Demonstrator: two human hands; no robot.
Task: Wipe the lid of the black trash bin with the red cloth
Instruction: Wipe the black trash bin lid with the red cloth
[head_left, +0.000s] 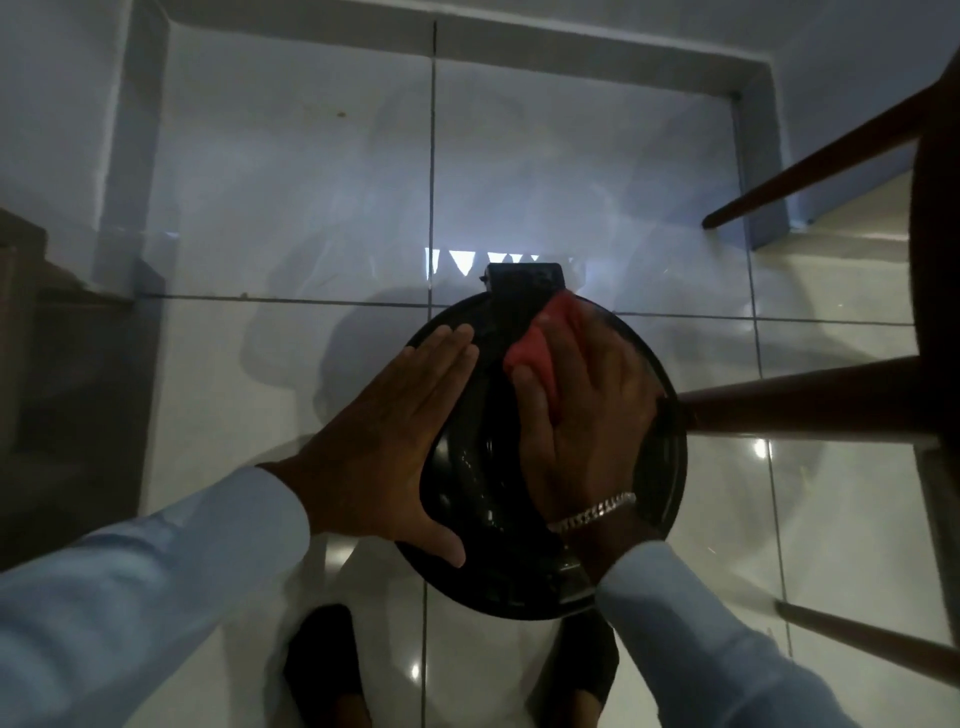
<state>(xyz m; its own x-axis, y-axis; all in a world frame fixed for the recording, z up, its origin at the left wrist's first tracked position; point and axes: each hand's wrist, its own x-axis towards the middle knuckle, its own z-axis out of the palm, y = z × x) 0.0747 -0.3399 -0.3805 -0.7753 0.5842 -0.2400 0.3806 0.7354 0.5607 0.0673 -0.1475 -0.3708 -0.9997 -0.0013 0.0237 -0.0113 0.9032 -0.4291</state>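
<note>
the black trash bin lid (467, 467) stands on the tiled floor (311, 208). the left hand (384, 441) lies flat, fingers spread, on its left side. the right hand (576, 415) presses the red cloth (540, 338) on its far right part.

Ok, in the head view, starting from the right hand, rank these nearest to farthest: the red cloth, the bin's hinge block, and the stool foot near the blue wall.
From the right hand:
1. Red cloth: directly under its fingers, on the lid.
2. Hinge block: at the lid's far edge, just beyond the cloth.
3. Stool foot: farther up and right, by the blue wall.
</note>
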